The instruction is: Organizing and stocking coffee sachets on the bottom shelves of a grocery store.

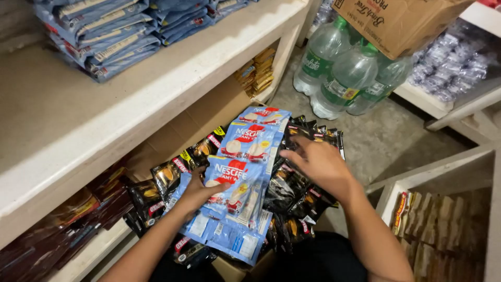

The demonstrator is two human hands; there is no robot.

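Observation:
My left hand (197, 192) grips a stack of light blue coffee sachet strips (241, 172) from below, thumb on top, holding them over my lap. My right hand (318, 163) rests with fingers spread on a pile of black sachet strips (297, 196) just right of the blue ones, touching their edge. More black sachets with red and yellow print (172, 172) fan out to the left under the blue strips.
A pale wooden shelf (156, 89) at left carries stacked blue packets (115, 31); dark brown sachets (62, 230) fill the level below. Clear water bottles (344, 73) stand on the concrete floor under a cardboard box (396, 21). A lower shelf at right holds brown packets (438, 219).

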